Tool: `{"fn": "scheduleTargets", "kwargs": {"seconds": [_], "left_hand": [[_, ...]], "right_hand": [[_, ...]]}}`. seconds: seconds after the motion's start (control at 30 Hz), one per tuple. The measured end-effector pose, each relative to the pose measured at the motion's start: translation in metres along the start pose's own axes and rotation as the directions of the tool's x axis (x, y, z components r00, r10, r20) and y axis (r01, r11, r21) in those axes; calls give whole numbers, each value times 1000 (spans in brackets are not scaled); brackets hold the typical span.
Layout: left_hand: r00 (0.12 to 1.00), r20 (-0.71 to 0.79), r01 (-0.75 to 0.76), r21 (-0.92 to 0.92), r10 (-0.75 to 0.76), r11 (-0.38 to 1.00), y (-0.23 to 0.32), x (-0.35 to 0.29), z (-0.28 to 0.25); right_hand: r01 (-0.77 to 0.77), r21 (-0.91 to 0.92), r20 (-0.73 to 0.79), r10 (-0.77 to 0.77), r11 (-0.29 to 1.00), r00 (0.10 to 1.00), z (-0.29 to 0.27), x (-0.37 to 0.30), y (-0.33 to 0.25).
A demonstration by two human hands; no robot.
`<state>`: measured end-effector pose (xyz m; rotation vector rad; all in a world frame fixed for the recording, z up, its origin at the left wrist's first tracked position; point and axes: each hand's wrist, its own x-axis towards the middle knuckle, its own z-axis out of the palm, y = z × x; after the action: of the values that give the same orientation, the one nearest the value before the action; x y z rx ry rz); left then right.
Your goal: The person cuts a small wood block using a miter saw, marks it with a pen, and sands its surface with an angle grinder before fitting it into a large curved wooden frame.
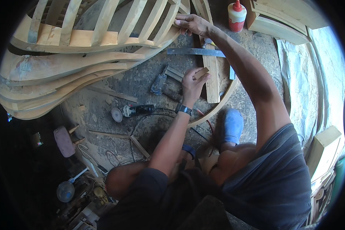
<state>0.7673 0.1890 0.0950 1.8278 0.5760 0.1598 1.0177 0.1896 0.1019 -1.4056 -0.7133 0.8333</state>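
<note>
While the left hand [193,87] clasps wood [201,72], the curled right hand [195,25] touches framing [167,25].

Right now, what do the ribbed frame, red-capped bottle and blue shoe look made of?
The ribbed frame: likely bare wood, pale brown with faint grain.
The red-capped bottle: probably smooth plastic, from its milky wall.
The blue shoe: perhaps rubber or foam, matt, no seams visible.

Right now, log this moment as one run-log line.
left hand: holding small wood block | right hand: fingers at wooden frame | around: angle grinder, red-capped bottle
</note>
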Motion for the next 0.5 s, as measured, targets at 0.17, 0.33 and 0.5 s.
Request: {"fn": "scheduleTargets", "kwargs": {"seconds": [0.17,0.33,0.5], "left_hand": [[989,-93,60,-477,-119,877,13,-7,-28],[993,-87,-14,-745,-76,666,26,6,-51],[996,-89,-64,-773,-7,631,40,18,-67]], "right_hand": [[-26,62,30,24,998,999,4,0,-5],[-21,84,83,14,996,996,3,0,-6],[-24,101,72,16,995,997,7,-1,-11]]}}
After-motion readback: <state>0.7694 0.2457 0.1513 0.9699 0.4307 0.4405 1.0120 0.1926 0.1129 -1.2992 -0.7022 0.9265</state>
